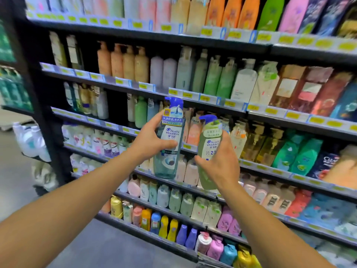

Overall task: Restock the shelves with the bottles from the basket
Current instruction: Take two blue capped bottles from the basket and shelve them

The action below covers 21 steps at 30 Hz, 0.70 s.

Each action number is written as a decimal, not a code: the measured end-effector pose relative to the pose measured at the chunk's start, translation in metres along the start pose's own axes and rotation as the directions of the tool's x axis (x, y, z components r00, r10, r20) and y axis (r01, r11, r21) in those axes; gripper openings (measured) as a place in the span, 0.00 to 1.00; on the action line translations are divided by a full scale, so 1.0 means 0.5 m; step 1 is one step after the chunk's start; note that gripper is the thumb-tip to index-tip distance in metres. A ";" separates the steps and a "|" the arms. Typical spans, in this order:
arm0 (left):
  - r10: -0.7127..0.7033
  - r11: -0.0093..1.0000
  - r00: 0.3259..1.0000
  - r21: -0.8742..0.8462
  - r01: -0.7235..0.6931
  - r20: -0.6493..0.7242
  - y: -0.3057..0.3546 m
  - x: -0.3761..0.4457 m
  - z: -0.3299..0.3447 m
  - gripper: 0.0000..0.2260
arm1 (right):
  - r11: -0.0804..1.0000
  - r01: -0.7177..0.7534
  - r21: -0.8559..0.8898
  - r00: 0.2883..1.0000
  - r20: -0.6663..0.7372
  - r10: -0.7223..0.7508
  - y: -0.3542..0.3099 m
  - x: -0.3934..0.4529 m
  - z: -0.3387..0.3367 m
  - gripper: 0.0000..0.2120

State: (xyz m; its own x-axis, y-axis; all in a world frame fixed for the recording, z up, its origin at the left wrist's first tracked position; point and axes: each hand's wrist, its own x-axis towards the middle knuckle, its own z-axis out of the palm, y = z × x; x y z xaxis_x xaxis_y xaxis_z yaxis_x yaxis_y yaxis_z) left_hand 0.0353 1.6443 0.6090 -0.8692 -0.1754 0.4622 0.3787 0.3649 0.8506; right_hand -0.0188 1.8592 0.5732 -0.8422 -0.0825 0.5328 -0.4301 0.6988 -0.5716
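Two bottles up before the shelves [193,105], labels facing near, probably for matching to a slot. Teal bottle [170,144] in left hand [152,140], fingers curled round its middle. Green bottle [209,151] in right hand [218,163], fingers wrapped round its lower body. Basket out of view.

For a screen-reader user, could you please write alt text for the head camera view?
A person holds two pump bottles up before stocked shop shelves: the left hand grips a teal bottle, the right hand a green bottle. Black shelves hold rows of coloured bottles.
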 end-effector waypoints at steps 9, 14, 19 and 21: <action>0.099 0.995 0.993 0.008 -0.099 -0.069 0.021 0.038 -0.232 0.34 | 0.997 0.072 0.005 0.995 -0.072 -0.071 -0.203 0.068 0.098 0.50; 0.115 0.993 0.991 0.039 -0.112 -0.070 -0.033 0.054 -0.407 0.32 | 0.995 0.097 0.038 0.991 -0.102 -0.092 -0.332 0.084 0.212 0.49; 0.094 0.995 0.988 0.032 -0.091 -0.120 -0.100 0.062 -0.576 0.35 | 0.987 0.129 0.099 0.988 -0.099 -0.120 -0.455 0.099 0.340 0.48; 0.086 0.996 0.987 0.038 -0.082 -0.138 -0.123 0.061 -0.630 0.33 | 0.987 0.120 0.108 0.991 -0.079 -0.112 -0.496 0.104 0.385 0.51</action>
State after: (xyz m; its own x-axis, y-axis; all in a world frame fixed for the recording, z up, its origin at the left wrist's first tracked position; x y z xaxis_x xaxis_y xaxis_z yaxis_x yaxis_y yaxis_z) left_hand 0.0858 1.3283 0.6497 -0.7811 -0.2677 0.5640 0.4362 0.4124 0.7998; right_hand -0.0186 1.5449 0.6225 -0.7604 -0.1034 0.6411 -0.5607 0.6027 -0.5678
